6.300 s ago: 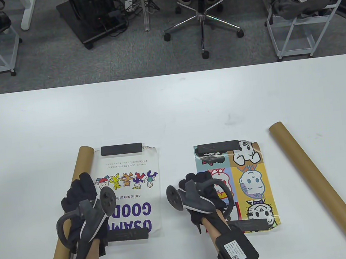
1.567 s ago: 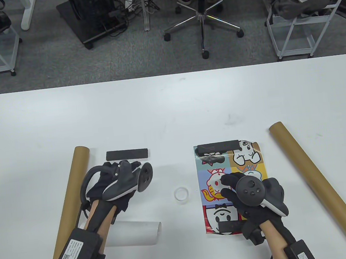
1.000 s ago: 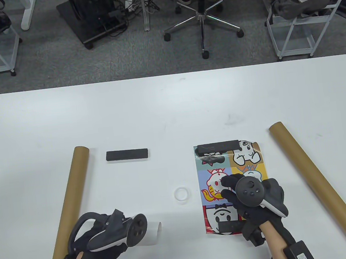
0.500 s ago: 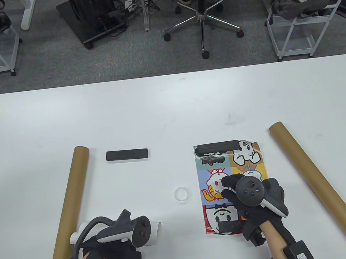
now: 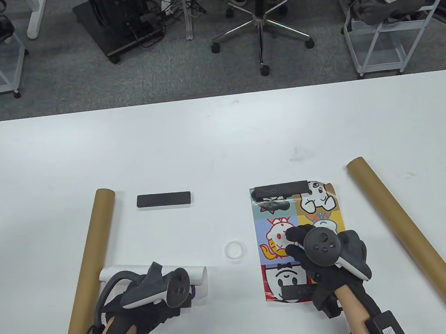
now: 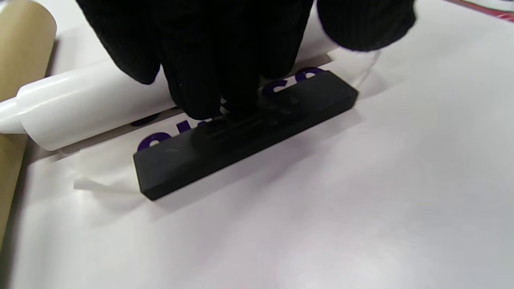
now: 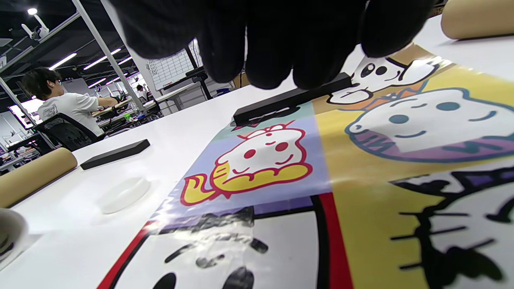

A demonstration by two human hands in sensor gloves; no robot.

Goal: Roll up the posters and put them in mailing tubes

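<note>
Change: white poster (image 5: 146, 273) now rolled, shifted up beside left tube (image 5: 92, 254) | left hand (image 5: 149, 300) fingertips on black bar (image 6: 245, 132), relaxed | right hand (image 5: 325, 256) flat on colourful poster (image 5: 316, 208) | next, judged: lift bar, insert roll.

Left hand (image 5: 150, 304) on white rolled poster (image 5: 114, 272) near table's (image 5: 203, 137) front edge; right hand (image 5: 329, 255) flat on cartoon poster (image 5: 312, 205); 2 cardboard tubes (image 5: 95, 246) flank them.

Our left hand (image 5: 149, 300) is back from the far black weight bar, now at the near table edge, fingertips (image 6: 209, 100) on the near black rectangular weight bar (image 6: 245, 132). White glossy poster with purple lettering (image 5: 154, 273), flat 6.3 s ago, is a roll lying further from us than 0.5 s ago, one end touching the left brown cardboard mailing tube (image 5: 91, 266).
</note>
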